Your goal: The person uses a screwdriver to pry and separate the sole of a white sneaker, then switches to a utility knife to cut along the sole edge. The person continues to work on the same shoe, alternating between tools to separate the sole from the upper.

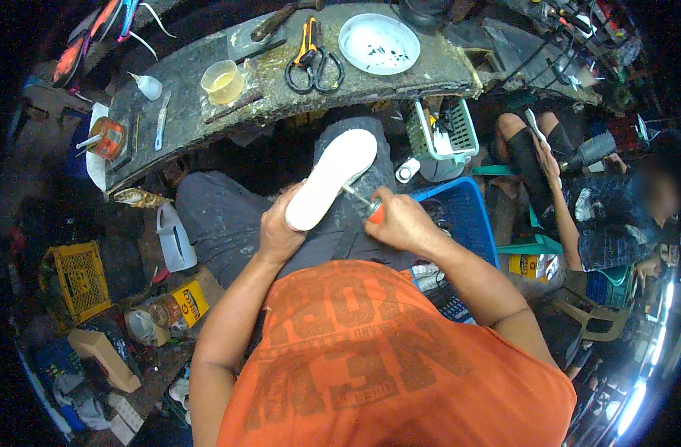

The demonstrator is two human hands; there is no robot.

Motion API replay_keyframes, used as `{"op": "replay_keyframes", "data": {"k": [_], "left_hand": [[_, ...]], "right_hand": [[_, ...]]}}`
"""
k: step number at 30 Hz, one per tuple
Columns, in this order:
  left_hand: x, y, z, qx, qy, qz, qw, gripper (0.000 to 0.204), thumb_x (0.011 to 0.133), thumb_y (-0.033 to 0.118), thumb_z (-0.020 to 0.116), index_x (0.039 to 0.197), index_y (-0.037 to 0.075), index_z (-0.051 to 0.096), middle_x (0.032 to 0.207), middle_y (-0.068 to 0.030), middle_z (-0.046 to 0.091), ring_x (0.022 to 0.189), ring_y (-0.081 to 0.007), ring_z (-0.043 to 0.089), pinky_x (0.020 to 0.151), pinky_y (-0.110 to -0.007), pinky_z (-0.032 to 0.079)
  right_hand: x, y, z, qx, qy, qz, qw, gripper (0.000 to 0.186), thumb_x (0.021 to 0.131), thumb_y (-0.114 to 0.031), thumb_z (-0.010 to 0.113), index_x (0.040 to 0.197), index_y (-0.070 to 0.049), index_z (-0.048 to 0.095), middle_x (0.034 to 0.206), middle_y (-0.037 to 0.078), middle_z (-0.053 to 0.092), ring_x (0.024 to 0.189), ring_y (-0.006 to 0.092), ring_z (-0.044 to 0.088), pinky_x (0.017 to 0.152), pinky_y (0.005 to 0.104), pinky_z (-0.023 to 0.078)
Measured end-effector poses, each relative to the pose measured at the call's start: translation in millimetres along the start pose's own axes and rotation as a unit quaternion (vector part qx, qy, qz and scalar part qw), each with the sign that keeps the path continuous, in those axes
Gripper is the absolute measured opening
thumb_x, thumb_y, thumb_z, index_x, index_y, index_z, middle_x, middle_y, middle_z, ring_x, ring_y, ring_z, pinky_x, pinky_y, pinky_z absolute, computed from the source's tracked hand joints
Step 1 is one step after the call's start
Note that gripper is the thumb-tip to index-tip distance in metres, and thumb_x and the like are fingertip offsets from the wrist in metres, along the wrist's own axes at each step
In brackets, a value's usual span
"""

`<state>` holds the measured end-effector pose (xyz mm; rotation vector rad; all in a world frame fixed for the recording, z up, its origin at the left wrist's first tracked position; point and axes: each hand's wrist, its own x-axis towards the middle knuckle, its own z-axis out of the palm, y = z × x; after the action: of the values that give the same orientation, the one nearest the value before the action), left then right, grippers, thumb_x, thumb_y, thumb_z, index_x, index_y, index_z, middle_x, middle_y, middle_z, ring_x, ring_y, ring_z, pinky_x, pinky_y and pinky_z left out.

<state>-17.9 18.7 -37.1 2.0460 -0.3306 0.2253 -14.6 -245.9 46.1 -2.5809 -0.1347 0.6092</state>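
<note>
Left hand [281, 226] clamps a white shoe [331, 179]; right hand [401, 220] (fingers curled tight) has an orange-handled awl [375, 211], shaft left of grip.

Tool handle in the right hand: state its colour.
The tool handle is mostly orange-red, seen best in the head view.

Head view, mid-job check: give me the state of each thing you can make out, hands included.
Left hand: closed on the sole's near end
Right hand: closed on the tool
White shoe sole: held, underside up
Orange-handled tool: held, tip at sole's right edge; contact unclear
Clear tub: uncovered, yellowish contents
Round dish: uncovered, dark bits inside
Green basket: open-topped, things inside
Blue crate: open-topped, things inside
</note>
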Motion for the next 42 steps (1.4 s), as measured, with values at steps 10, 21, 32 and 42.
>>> {"op": "replay_keyframes", "data": {"k": [10,21,32,42], "left_hand": [[-1,-4,0,-0.001,0.005,0.011,1.000,0.057,0.080,0.003,0.084,0.133,0.002,0.063,0.134,-0.0172,0.071,0.122,-0.0337,0.070,0.102,-0.041,0.058],[-1,-5,-1,-0.016,0.008,0.039,0.999,0.058,0.078,0.001,0.084,0.132,-0.001,0.062,0.132,-0.0191,0.071,0.121,-0.0357,0.070,0.102,-0.042,0.058],[0,-10,3,0.003,0.010,0.078,0.997,0.058,0.082,0.004,0.084,0.136,0.001,0.062,0.137,-0.0182,0.069,0.124,-0.0327,0.070,0.103,-0.041,0.057],[0,-8,2,0.002,0.004,0.086,0.996,0.058,0.082,0.002,0.083,0.136,0.000,0.062,0.136,-0.0191,0.069,0.124,-0.0346,0.070,0.102,-0.041,0.058]], "right_hand": [[24,0,-8,-0.019,0.041,0.019,0.999,0.054,0.080,-0.027,0.076,0.121,0.006,0.063,0.092,0.034,0.072,0.094,0.0499,0.072,0.088,0.0548,0.057],[27,-12,-1,-0.028,0.040,0.003,0.999,0.054,0.081,-0.027,0.075,0.122,0.005,0.062,0.094,0.035,0.072,0.094,0.0508,0.072,0.087,0.0558,0.057],[16,-13,-13,0.000,0.005,-0.006,1.000,0.053,0.080,-0.028,0.077,0.122,0.003,0.063,0.094,0.033,0.073,0.095,0.0494,0.073,0.089,0.0532,0.058],[11,-18,-7,-0.012,0.000,-0.011,1.000,0.050,0.081,-0.026,0.077,0.119,0.003,0.063,0.092,0.032,0.073,0.093,0.0484,0.072,0.085,0.0541,0.058]]}}
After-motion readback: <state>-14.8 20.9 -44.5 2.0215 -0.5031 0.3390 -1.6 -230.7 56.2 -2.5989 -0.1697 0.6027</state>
